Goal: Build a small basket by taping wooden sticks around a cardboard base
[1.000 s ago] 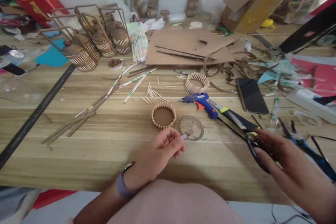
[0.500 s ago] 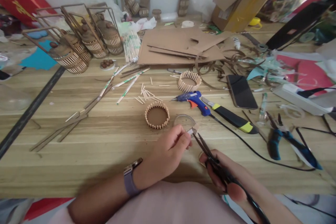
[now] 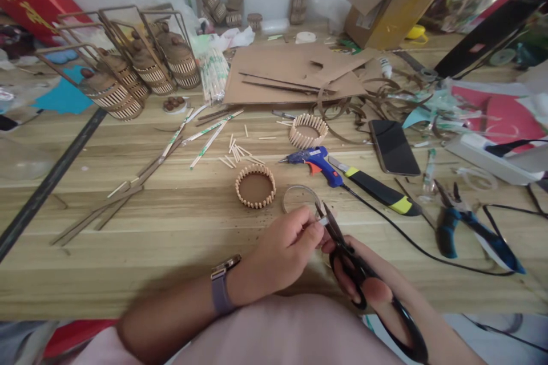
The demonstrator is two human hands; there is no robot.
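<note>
So rn the L hand point(image 3: 282, 248) has thumb + fingers pinched together on a short pale strip point(image 3: 323, 220), near side of the glue gun point(image 3: 327, 171), & the R hand point(image 3: 381, 260) is wrapped round the handles of the black scissors point(image 3: 336, 231), blades apart w/ the strip btwn them (can't tell if steel's touching it). Imo: L fingers well back from the blades, strip flat + square to them, snip deep near the pivot, & go slow bc a bit that small could prob twist or ping off. Containers, all relative to the gun: near-left is a round stick-walled basket point(image 3: 256, 189), brown floor showing; just behind is a second basket point(image 3: 309, 141), also stick-walled. Way left + farther back, a white dish point(image 3: 184, 108) w/ brown beads point(image 3: 173, 104) in it, and farther left than that, some lidded baskets point(image 3: 115, 97) w/ tall handles, lids on so no idea what's inside. Also back-left, a clear bag point(image 3: 217, 96) w/ white-and-green sticks point(image 3: 213, 71). Back-right, an open carton point(image 3: 387, 28), contents too unclear tbh.
</note>
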